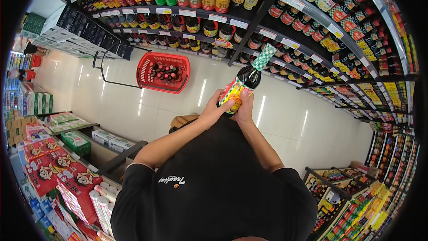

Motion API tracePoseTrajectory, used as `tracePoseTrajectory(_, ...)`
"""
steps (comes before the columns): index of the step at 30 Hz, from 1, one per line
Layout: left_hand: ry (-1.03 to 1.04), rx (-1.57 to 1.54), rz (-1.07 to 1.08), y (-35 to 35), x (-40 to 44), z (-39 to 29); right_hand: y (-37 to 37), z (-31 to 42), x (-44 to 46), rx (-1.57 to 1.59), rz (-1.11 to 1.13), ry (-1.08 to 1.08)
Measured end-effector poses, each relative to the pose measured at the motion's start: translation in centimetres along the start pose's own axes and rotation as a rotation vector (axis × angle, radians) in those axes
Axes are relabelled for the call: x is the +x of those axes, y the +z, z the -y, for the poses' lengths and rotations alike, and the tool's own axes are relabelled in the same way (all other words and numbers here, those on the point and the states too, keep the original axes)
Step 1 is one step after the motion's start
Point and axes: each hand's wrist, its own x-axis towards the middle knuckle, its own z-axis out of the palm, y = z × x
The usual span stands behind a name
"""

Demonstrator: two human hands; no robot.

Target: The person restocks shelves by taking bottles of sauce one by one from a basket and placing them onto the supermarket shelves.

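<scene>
from my seat i see the dark bottle (252,78) held up off the floor in front of the black shirt (218,169), tilted, its green-checked neck (265,57) pointing up and right toward the shelves (243,22). the left hand (218,105) is curled round the left side of the label, thumb laid across it; the right hand (244,107) grips the lower right side, thumb pressed on the label. both are closed on the bottle.

i'd judge it stiff and fairly heavy if full, smooth enough to slip; glass or plastic i can't tell, so i'd treat it as fragile. the labelled body is where i'd hold it, with support at the base; the wrapped neck alone i wouldn't trust.

the shelves' lower front edge passes behind the neck in this view; the gap i can't read. the red basket (143,69) sits on the left, its right edge facing the hands. tiled floor (281,107) shows on both sides of the hands, which i judge the easiest room for moving.
</scene>
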Motion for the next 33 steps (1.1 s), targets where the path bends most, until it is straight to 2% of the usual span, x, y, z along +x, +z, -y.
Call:
tracePoseTrajectory(8,-0.062,-0.151,0.069,-6.2,-6.7,2.3,5.7,-0.9,-4.1,-0.044,-0.029,0.028)
tracePoseTrajectory(15,0.078,0.004,0.052,-8.2,-9.3,2.7,7.6,-0.9,-5.5,0.081,-0.002,0.152)
tracePoseTrajectory(18,-0.050,-0.180,0.087,-8.5,-10.1,2.3,8.0,-1.2,-5.1,0.188,0.022,0.219)
tracePoseTrajectory(22,-0.099,-0.244,0.180,-8.7,-11.4,0.3,9.1,0.0,-4.6,0.280,0.078,0.268)
tracePoseTrajectory(25,-0.112,-0.219,0.192,-9.1,-11.6,0.7,9.0,-0.1,-4.4,0.272,0.077,0.264)
tracePoseTrajectory(28,-0.235,-0.243,0.205,-9.5,-11.7,1.5,9.1,1.3,-4.2,0.260,0.028,0.237)
tracePoseTrajectory(33,-0.326,-0.186,0.214,-9.7,-11.5,1.7,8.9,2.7,-4.1,0.288,0.004,0.217)
